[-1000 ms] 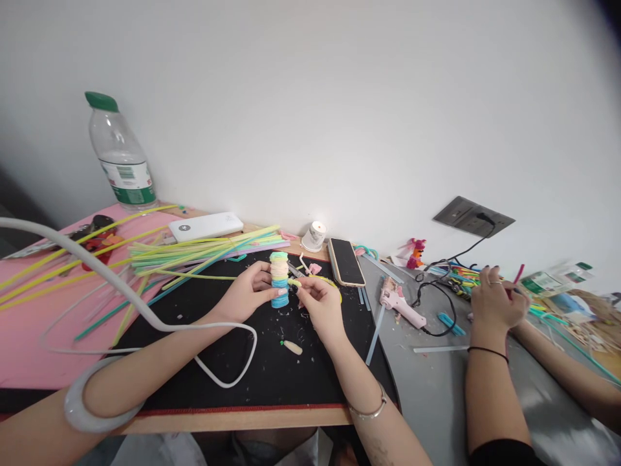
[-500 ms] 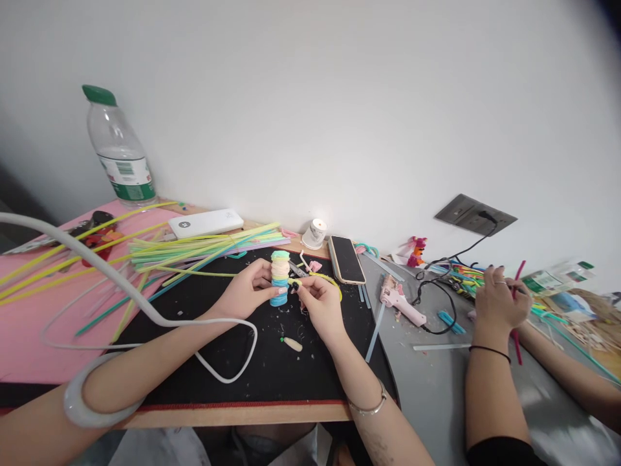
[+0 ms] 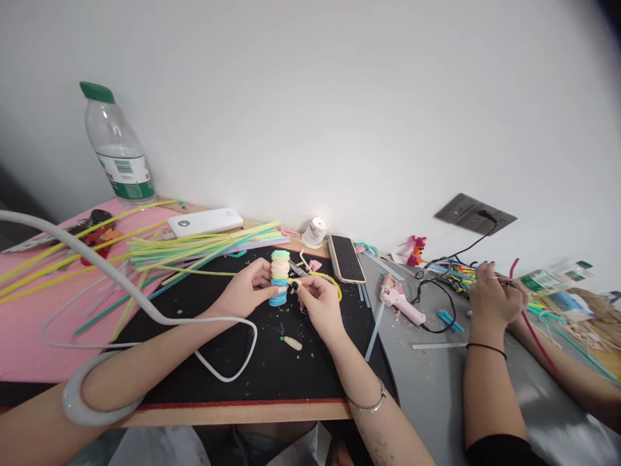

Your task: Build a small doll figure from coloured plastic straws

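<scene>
My left hand [image 3: 247,290] grips an upright stack of coiled pipe-cleaner rings [image 3: 279,277], green on top, pale in the middle, blue at the bottom, above a black mat [image 3: 204,336]. My right hand [image 3: 317,301] pinches a yellow pipe cleaner [image 3: 326,279] whose end meets the stack's side. A small cream bead with a green tip [image 3: 292,343] lies on the mat just below my hands.
A bundle of coloured pipe cleaners [image 3: 194,247], a power bank [image 3: 205,221], a bottle [image 3: 116,150], a phone [image 3: 346,259] and a white cable [image 3: 145,310] lie around. A pink glue gun [image 3: 402,303] sits right. Another person's hands [image 3: 495,298] hold a red pipe cleaner.
My hands and the stack have stayed nearly still. The other person's red pipe cleaner has swung from upright to hanging down to the right.
</scene>
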Tool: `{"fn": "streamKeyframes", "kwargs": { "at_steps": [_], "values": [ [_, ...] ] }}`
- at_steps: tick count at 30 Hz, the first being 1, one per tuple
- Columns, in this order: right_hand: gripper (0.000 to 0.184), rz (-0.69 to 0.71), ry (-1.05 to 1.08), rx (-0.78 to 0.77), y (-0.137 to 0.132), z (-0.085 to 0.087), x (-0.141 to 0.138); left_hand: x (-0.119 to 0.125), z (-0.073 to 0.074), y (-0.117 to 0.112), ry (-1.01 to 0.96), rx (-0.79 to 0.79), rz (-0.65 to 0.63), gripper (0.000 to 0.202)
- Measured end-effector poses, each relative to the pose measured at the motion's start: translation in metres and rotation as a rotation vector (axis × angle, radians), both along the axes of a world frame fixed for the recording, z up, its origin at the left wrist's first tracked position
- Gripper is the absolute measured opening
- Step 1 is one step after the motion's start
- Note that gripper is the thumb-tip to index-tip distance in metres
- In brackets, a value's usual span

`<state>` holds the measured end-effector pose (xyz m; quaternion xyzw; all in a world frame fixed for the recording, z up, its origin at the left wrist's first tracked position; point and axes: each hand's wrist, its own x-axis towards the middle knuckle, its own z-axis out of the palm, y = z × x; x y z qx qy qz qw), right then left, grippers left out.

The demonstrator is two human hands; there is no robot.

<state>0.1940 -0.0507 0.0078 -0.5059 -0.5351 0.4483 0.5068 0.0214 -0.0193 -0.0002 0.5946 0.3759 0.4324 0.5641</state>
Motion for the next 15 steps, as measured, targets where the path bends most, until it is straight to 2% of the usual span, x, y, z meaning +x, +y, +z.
{"fn": "streamKeyframes", "kwargs": {
  "at_steps": [15],
  "values": [
    [0.020,0.024,0.003,-0.008,0.0007,0.0001,0.0010,-0.0005,-0.0016,0.0004,0.028,0.008,0.005,0.030]
  ]
}}
